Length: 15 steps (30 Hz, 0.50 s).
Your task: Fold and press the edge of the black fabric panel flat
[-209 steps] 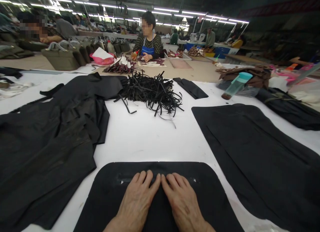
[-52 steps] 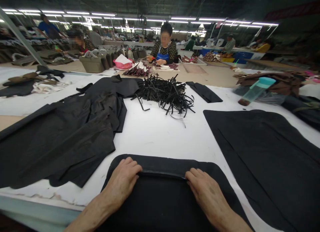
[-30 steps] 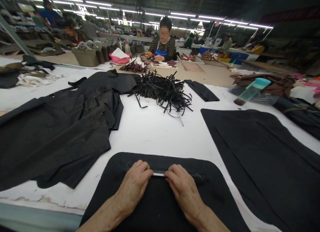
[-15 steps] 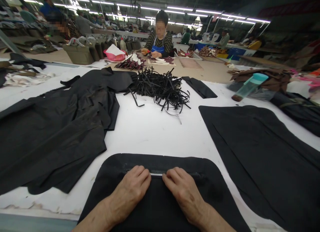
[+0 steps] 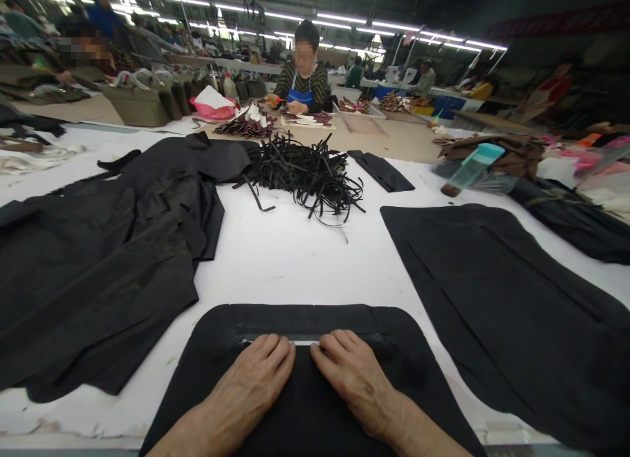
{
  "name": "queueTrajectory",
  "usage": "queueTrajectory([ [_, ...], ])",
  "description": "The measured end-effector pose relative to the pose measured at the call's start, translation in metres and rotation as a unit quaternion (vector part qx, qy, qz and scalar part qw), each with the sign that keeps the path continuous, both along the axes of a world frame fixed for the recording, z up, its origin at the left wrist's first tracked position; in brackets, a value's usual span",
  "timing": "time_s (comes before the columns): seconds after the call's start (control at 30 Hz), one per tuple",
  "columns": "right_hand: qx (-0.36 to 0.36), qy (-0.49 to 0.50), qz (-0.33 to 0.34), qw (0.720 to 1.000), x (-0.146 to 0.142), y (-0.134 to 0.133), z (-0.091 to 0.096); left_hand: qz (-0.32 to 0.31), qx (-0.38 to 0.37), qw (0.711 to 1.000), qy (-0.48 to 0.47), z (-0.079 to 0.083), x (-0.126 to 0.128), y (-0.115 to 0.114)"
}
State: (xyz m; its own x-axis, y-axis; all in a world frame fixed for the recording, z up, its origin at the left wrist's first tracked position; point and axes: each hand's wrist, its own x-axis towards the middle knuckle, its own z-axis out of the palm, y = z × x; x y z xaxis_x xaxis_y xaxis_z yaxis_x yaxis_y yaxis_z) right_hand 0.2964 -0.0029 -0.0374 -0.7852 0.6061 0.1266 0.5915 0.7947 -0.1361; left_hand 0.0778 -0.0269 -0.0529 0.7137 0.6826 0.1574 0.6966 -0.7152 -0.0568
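Note:
A black sheet-like panel (image 5: 315,398) with rounded far corners lies in front of me. A narrow white line (image 5: 304,343) runs across it near its far edge, and the material around it is slightly ridged. My left hand (image 5: 260,371) grips the panel at the left part of this line, its fingers bent and close together. On the right part of the line, my right hand (image 5: 347,371) holds the panel the same way. A short stretch of white shows between the hands. Both thumbs and what lies under the fingertips are hidden.
Crumpled black pieces (image 5: 103,266) lie left, another black panel (image 5: 497,299) right. Beyond are tangled black strips (image 5: 305,174), a folded black piece (image 5: 381,170) and a teal-capped bottle (image 5: 472,168). Across the table a person (image 5: 302,76) in a blue apron handles small pieces.
The view has turned slightly to the right, so the surroundings sit further left. My fingers lie a little flatter on the panel, and white now shows left of my left hand too.

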Motion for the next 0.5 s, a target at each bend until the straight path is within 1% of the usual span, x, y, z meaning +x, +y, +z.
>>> queueTrajectory([
  [0.1,0.006,0.000,0.005,1.000,0.008,0.001,0.003,-0.014,0.006,1.000,0.002,0.002,-0.006,-0.001],
  [0.2,-0.007,-0.014,0.000,1.000,0.020,0.001,0.004,-0.015,0.021,1.000,0.008,0.002,-0.008,-0.001],
  [0.37,-0.005,-0.038,-0.010,0.999,0.047,0.000,0.005,-0.017,0.058,0.998,-0.009,-0.001,-0.008,-0.002],
  [0.5,-0.003,-0.041,-0.012,0.999,0.066,-0.001,0.008,-0.008,0.065,0.998,-0.001,0.002,-0.009,-0.002],
])
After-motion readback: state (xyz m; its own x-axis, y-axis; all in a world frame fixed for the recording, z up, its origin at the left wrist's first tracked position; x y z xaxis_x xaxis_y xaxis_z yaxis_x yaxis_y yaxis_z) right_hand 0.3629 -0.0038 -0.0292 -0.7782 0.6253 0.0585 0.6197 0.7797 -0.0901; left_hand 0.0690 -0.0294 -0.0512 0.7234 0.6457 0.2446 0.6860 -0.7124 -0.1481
